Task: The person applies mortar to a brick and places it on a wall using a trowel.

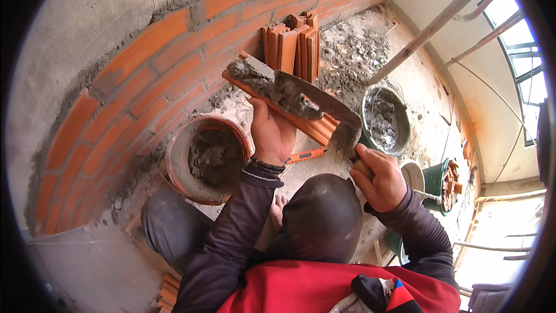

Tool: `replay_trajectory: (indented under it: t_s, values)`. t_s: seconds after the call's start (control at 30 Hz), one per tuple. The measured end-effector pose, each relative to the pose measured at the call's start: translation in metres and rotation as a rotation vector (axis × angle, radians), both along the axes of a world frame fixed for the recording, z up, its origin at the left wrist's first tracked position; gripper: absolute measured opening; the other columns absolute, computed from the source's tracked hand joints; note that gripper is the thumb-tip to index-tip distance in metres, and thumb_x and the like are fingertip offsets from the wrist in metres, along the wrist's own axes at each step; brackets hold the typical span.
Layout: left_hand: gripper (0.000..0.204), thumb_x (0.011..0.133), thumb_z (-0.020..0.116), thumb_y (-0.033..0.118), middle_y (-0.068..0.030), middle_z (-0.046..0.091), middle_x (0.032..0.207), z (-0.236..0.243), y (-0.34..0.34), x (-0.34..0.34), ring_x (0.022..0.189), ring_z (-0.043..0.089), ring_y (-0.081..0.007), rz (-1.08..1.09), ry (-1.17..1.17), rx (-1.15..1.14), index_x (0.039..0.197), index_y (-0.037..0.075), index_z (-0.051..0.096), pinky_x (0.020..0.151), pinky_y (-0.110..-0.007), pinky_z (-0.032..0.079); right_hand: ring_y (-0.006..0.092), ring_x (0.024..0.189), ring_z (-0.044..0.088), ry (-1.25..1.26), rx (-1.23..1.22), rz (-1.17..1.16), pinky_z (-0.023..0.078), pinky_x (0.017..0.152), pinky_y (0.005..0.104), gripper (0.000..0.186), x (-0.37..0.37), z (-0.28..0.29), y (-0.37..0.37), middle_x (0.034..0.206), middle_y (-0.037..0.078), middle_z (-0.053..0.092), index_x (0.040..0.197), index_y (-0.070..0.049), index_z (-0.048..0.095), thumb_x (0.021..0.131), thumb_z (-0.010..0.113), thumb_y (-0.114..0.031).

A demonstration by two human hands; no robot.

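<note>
An orange clay brick point(315, 130) lies tilted across my left hand point(272, 133), which grips it from below with the fingers mostly hidden. Wet grey mortar point(255, 78) covers part of its upper face. My right hand point(380, 178) is wrapped round the wooden handle point(362, 168) of a trowel point(324, 99). The trowel's blade rests against the mortar on the brick. Just left of my left wrist stands an orange-rimmed bucket point(171, 159) with grey mortar point(215, 157) in it.
A low curved brick wall point(168, 61) runs along the left and far side. Stacked bricks point(286, 49) stand before it, near rubble point(359, 43). To the right are a mortar bucket point(365, 133), a green bucket of brick pieces point(434, 179) and a slanting pole point(431, 29).
</note>
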State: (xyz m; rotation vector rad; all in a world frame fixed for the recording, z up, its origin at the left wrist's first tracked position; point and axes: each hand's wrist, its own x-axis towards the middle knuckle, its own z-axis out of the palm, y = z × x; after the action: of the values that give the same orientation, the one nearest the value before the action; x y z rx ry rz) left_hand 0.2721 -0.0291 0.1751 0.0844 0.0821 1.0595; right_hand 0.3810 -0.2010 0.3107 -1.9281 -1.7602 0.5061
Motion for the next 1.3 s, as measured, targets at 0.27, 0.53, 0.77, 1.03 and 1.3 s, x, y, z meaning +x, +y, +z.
replay_trajectory:
  t_s: [0.27, 0.53, 0.77, 1.03, 1.3]
  values:
    - [0.058, 0.099, 0.035, 0.050, -0.0054, 0.044, 0.139, -0.001, 0.003, -0.001, 0.127, 0.043, -0.0238, -0.014, 0.013, 0.014, 0.141, 0.010, 0.033, 0.109, -0.043, 0.033, 0.0400, 0.071, 0.055, -0.018, -0.014, -0.003, 0.044, 0.063, 0.0409, 0.035, 0.003, 0.007, -0.002, 0.075, 0.020, 0.053, 0.108, 0.009, 0.050, 0.076, 0.061, 0.002]
    - [0.057, 0.099, 0.031, 0.051, -0.0053, 0.046, 0.137, 0.011, 0.003, -0.005, 0.126, 0.044, -0.0241, -0.057, 0.084, 0.005, 0.139, 0.010, 0.037, 0.108, -0.043, 0.032, 0.0389, 0.068, 0.056, -0.021, 0.058, -0.024, 0.046, 0.063, 0.0399, 0.038, 0.013, 0.000, -0.010, 0.075, 0.020, 0.054, 0.108, 0.011, 0.053, 0.073, 0.063, 0.003]
    - [0.056, 0.100, 0.028, 0.051, -0.0082, 0.052, 0.132, 0.027, 0.014, -0.022, 0.121, 0.049, -0.0259, -0.166, 0.136, 0.009, 0.135, 0.010, 0.043, 0.104, -0.044, 0.038, 0.0355, 0.066, 0.058, 0.030, 0.111, -0.049, 0.047, 0.062, 0.0361, 0.034, 0.026, -0.024, -0.007, 0.076, 0.018, 0.055, 0.102, 0.011, 0.057, 0.071, 0.065, 0.002]
    - [0.049, 0.102, 0.028, 0.047, -0.0077, 0.062, 0.110, 0.055, 0.013, -0.038, 0.100, 0.061, -0.0236, -0.153, 0.195, 0.002, 0.122, 0.008, 0.052, 0.091, -0.040, 0.049, 0.0284, 0.066, 0.059, 0.184, 0.149, -0.057, 0.046, 0.060, 0.0320, 0.020, 0.025, -0.054, 0.008, 0.076, 0.014, 0.053, 0.090, 0.008, 0.058, 0.072, 0.066, 0.005]
    - [0.055, 0.101, 0.023, 0.049, -0.0089, 0.061, 0.113, 0.045, 0.017, -0.050, 0.103, 0.060, -0.0243, -0.255, 0.154, -0.006, 0.126, 0.007, 0.048, 0.092, -0.041, 0.048, 0.0222, 0.062, 0.061, 0.165, 0.109, -0.071, 0.048, 0.057, 0.0275, 0.025, 0.032, -0.067, 0.005, 0.077, 0.011, 0.053, 0.096, 0.005, 0.061, 0.071, 0.063, 0.010]
